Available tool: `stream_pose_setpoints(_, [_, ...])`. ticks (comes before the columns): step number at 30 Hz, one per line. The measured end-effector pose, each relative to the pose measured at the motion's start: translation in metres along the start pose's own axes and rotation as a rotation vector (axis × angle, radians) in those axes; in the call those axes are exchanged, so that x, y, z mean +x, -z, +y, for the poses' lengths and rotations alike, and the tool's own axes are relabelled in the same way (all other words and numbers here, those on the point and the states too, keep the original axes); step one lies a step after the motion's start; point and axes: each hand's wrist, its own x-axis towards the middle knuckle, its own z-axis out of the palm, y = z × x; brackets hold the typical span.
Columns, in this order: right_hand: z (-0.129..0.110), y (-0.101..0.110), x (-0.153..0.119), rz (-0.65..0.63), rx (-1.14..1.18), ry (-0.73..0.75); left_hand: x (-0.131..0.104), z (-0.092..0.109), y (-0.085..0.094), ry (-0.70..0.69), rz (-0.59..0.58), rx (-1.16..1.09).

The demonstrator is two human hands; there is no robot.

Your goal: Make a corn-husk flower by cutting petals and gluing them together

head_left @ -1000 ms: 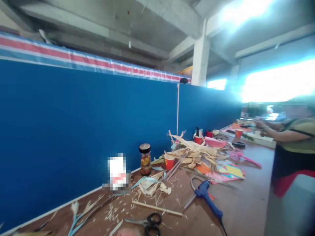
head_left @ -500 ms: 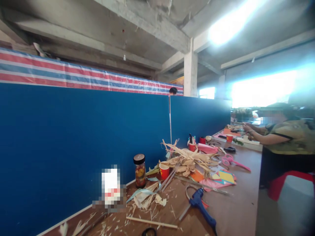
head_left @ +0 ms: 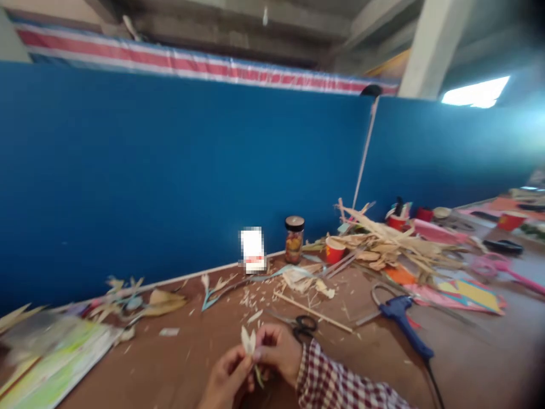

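Note:
Near the bottom centre, my left hand point(head_left: 230, 375) and my right hand point(head_left: 279, 351) meet around a small pale husk piece point(head_left: 248, 341). Two pointed petals of it stick up between the fingers, and a greenish end hangs below. Both hands pinch it, the right one from the side, its arm in a checked sleeve. Just beyond my right hand lie black-handled scissors point(head_left: 305, 325), beside a thin wooden stick point(head_left: 313, 311).
A blue glue gun point(head_left: 406, 326) with a cord lies at the right. Farther back are a jar point(head_left: 294, 241), a red paper cup point(head_left: 334, 250) and a husk pile point(head_left: 392, 238). Pink scissors point(head_left: 506, 272) lie far right, a printed sheet point(head_left: 63, 363) at left. A blue partition point(head_left: 191, 170) stands behind.
The view has turned down and to the left. Both hands with the husk piece, the scissors and the left part of the table have come into view; the person at the right has left it.

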Motion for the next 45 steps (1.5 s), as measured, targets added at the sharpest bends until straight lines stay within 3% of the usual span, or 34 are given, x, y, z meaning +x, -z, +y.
stream_pose_setpoints(9, [-0.008, 0.0, -0.004, -0.121, 0.084, -0.034, -0.002, 0.001, -0.007, 0.017, -0.064, -0.23])
stream_pose_setpoints(17, [0.001, -0.001, -0.001, -0.033, 0.114, -0.03, 0.001, 0.002, -0.007, 0.111, 0.067, -0.393])
stream_pose_setpoints(24, [-0.006, -0.003, -0.003, 0.016, 0.001, 0.003, 0.0, 0.005, -0.004, 0.115, 0.141, -0.345])
stream_pose_setpoints(31, [-0.009, -0.007, -0.01, 0.048, -0.236, 0.097, 0.002, 0.006, -0.005, -0.003, 0.248, -0.236])
stream_pose_setpoints(40, [-0.013, -0.007, -0.009, 0.032, -0.304, 0.129, 0.001, 0.008, -0.004, 0.015, 0.251, -0.147])
stream_pose_setpoints(45, [-0.015, -0.006, -0.011, 0.041, -0.466, 0.183, -0.001, 0.013, -0.002, -0.026, 0.284, -0.117])
